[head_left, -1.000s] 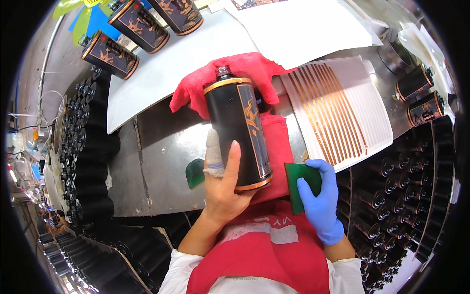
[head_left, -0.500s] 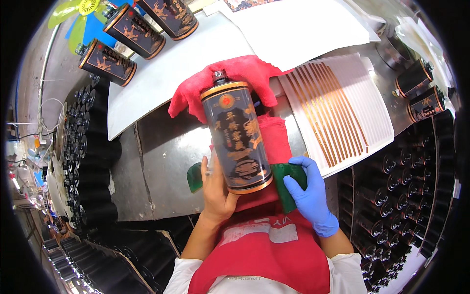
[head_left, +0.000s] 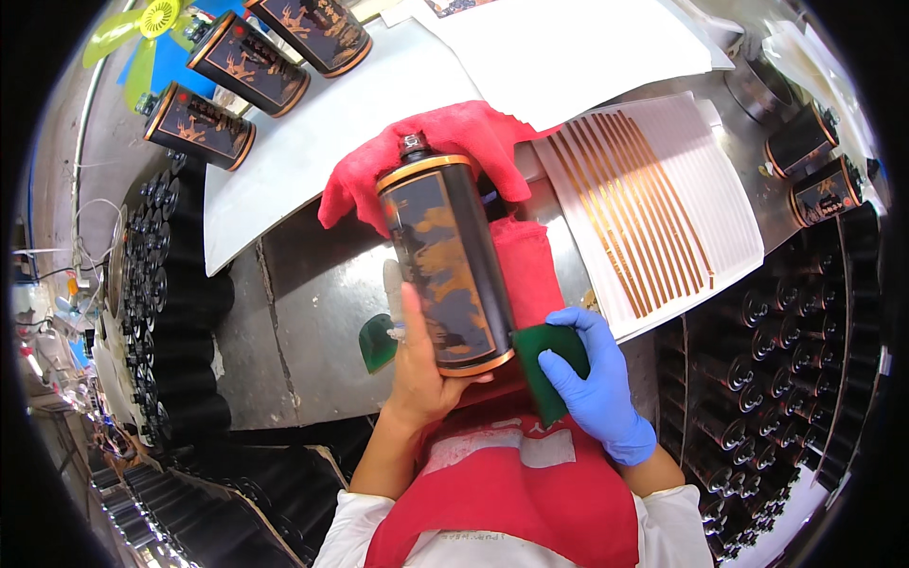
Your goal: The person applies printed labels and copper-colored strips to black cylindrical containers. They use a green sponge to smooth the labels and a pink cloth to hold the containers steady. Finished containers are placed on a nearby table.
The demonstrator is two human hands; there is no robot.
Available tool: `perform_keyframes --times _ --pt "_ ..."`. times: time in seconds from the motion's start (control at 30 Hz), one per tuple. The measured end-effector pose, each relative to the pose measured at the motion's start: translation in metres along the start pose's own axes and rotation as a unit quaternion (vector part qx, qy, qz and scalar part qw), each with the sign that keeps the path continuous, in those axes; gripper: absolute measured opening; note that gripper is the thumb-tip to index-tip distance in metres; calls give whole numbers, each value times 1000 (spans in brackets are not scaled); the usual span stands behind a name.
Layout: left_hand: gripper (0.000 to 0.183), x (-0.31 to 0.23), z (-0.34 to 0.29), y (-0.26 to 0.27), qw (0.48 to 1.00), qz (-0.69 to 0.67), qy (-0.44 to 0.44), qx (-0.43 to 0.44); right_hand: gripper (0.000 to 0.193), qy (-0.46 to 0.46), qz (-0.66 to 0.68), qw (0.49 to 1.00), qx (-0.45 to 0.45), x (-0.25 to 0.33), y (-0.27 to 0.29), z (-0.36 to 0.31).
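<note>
A black bottle [head_left: 445, 270] with copper bands, a gold picture panel and a clear stopper leans upright over the table, its top by a red cloth [head_left: 402, 156]. My left hand [head_left: 417, 383], bare with pale coverings on some fingers, grips its lower end from the left and beneath. In a blue glove, my right hand [head_left: 601, 388] pinches a flat green flexible pad [head_left: 542, 364] between thumb and fingers. The pad's edge is close to the bottle's lower right side; whether they touch I cannot tell. Another green piece [head_left: 377, 344] lies left of my left hand.
Copper strips [head_left: 630, 213] lie in rows on a white backing sheet at right. Similar bottles [head_left: 248, 62] stand at the far left, with two more [head_left: 824, 189] at far right. Black bottles are racked on both sides. A green fan [head_left: 156, 19] is at the upper left.
The bottle has turned about its length: its front label has swung out of sight, and a picture panel and plain black side now show. The green pad has shifted slightly left and down.
</note>
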State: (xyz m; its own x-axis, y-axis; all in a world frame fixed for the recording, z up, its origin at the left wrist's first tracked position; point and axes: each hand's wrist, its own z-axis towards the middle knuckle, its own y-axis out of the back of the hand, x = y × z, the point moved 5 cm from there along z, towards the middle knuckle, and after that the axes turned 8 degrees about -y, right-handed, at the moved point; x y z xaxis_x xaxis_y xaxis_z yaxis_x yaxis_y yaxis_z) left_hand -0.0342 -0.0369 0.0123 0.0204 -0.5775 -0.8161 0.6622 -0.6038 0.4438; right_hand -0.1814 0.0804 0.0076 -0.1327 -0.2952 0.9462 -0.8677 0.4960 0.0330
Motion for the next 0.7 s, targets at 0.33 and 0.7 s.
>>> perform_keyframes --times 0.33,0.7 --pt "75 -35 10 3 968 248 -41 -19 34 77 -61 994 -56 22 6 -12" --pt "98 8 -12 2 990 138 -13 -5 34 -6 29 1000 11 -8 0 1"
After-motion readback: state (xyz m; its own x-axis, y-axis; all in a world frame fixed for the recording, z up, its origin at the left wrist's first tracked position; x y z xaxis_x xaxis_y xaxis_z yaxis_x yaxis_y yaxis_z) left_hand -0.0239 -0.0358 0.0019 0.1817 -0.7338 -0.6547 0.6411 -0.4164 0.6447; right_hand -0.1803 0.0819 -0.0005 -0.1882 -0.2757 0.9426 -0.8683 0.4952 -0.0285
